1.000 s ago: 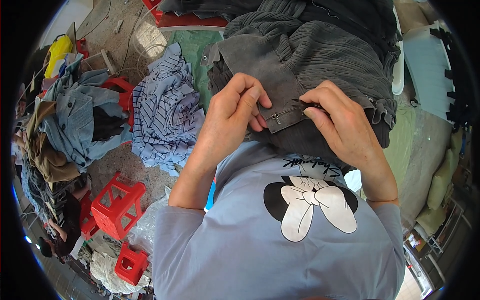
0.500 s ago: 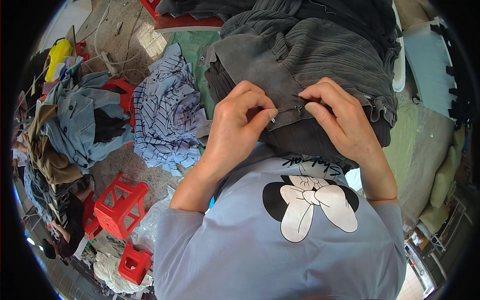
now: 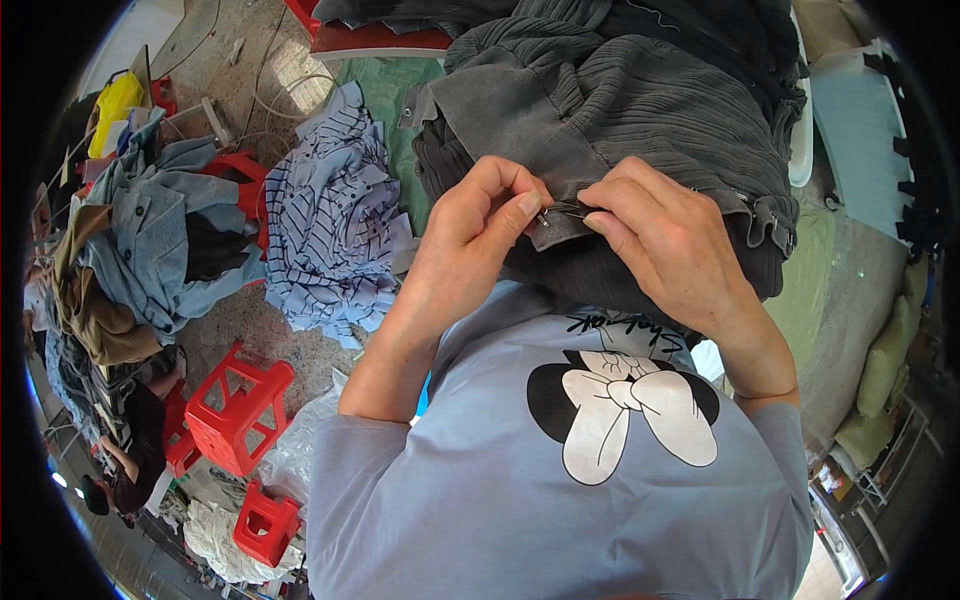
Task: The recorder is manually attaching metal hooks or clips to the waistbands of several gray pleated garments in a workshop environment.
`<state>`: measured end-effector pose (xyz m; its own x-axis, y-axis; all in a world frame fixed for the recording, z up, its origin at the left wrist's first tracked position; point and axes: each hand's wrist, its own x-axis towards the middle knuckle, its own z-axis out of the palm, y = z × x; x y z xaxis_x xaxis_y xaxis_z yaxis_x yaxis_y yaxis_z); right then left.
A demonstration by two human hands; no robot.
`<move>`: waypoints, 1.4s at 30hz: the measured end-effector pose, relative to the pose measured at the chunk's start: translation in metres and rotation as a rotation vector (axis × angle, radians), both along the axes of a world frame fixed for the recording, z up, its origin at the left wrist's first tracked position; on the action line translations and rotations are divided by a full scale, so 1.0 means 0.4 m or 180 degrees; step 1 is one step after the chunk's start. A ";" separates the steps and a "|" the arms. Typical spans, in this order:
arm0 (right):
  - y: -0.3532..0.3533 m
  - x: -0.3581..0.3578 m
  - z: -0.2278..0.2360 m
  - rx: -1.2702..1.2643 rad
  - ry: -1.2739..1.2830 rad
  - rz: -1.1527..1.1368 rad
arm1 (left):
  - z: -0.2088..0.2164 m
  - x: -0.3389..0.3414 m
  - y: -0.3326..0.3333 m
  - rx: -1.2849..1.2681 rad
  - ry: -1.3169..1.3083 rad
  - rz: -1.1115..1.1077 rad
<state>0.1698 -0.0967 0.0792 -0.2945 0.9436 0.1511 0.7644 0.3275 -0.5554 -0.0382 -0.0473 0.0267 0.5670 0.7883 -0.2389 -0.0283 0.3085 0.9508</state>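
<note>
Just in front of my body lies a dark grey ribbed garment (image 3: 660, 110) with a smoother grey panel (image 3: 520, 110). My left hand (image 3: 478, 240) is closed in a pinch at the panel's near corner. At its thumb tip shows a small metal fastener (image 3: 544, 217). Close beside it, my right hand (image 3: 668, 240) is closed too, thumb and forefinger pinched on a thin dark strand (image 3: 570, 209) that runs toward the fastener. Whether the strand is thread or a thin tool is too small to tell. More metal buckles (image 3: 755, 215) show on the garment's right side.
Left of the pile lies a blue striped garment (image 3: 335, 215). Farther left, blue and brown clothes (image 3: 175, 235) are heaped over red stools. Red stools (image 3: 240, 410) stand at lower left, near a clear plastic bag (image 3: 300, 445). Another person (image 3: 130, 460) is at the far left.
My right hand has moved left, closer to my left hand. The metal fastener, earlier beside the right fingertips, is now at the left fingertips. The panel's corner has shifted left with it.
</note>
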 end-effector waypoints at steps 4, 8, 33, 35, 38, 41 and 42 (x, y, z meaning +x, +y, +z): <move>0.013 -0.007 0.012 0.0312 -0.0397 0.0156 | -0.004 0.003 -0.004 0.0288 0.0076 -0.0056; 0.024 -0.006 0.032 0.0024 -0.0513 0.0356 | -0.008 0.003 0.000 0.0466 0.0057 -0.0116; -0.002 0.105 0.019 -0.0662 0.0700 -0.0173 | -0.003 -0.008 0.016 0.2342 0.0829 0.0255; -0.004 0.103 0.016 -0.0675 0.0723 -0.0226 | 0.005 0.022 0.009 0.2744 0.0985 -0.0096; -0.004 0.104 0.014 -0.0637 0.0689 -0.0202 | 0.006 0.049 0.012 0.3042 0.1172 -0.0327; -0.005 0.103 0.016 -0.0626 0.0639 -0.0199 | 0.004 0.057 0.017 0.3082 0.1128 -0.0345; -0.004 0.102 0.018 -0.0610 0.0627 -0.0193 | 0.004 0.057 0.019 0.3098 0.1100 -0.0285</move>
